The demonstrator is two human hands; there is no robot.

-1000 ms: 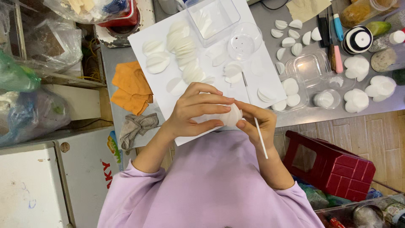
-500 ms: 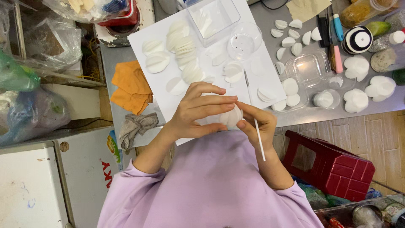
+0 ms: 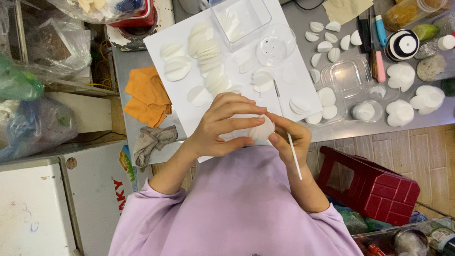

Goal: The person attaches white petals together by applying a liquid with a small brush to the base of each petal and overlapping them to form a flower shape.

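Right in the middle of the frame, the left hand (image 3: 222, 125) and the right hand (image 3: 290, 137) meet around a small white rounded piece (image 3: 262, 129), which looks like a bud made of thin petals. The fingers of the left hand are curled and closed over its upper and left side, and the thumb presses it from below. The right hand touches the piece from the right with the fingertips, and at the same time its fingers are closed on a thin white stick (image 3: 295, 159) that points down toward the lower right. Both hands hang over the lower edge of a white sheet (image 3: 161, 42), which lies on a grey table (image 3: 124, 66). On the sheet, above the hands, there are many flat white petal shapes (image 3: 208, 47) in rows and small piles, and a clear plastic box (image 3: 239, 19) at the top. Left of the sheet lies a folded orange cloth (image 3: 147, 95), and below it a crumpled grey rag (image 3: 152, 141). At the lower right stands a red plastic stool (image 3: 374, 189) on the floor.
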